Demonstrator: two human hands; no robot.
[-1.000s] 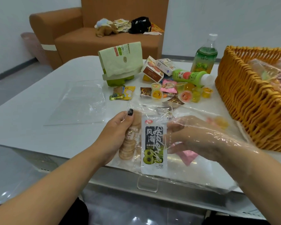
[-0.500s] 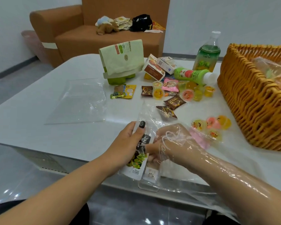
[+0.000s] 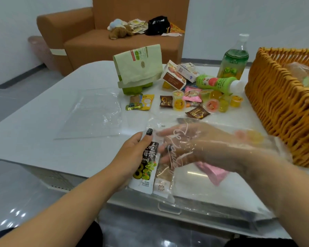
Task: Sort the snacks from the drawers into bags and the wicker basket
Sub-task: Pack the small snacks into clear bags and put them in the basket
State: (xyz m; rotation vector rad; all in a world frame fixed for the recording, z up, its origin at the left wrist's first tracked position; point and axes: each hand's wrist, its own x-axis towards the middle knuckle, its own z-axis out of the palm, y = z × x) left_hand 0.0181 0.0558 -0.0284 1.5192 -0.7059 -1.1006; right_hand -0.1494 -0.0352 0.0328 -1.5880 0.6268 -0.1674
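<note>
1. Wicker basket [image 3: 278, 104]: orange-brown weave.
2. Snack packet [image 3: 146, 168]: white, black panel, green fruit print.
3. Armchair [image 3: 89, 40]: brown.
4. Paper pouch [image 3: 139, 63]: pale green.
5. Table [image 3: 43, 122]: white.

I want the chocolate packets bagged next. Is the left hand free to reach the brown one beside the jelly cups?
Probably not yet. The left hand grips the snack packets, and the right hand sits inside the clear bag. The path across the table to the brown chocolate packet looks open once it lets go.
</note>
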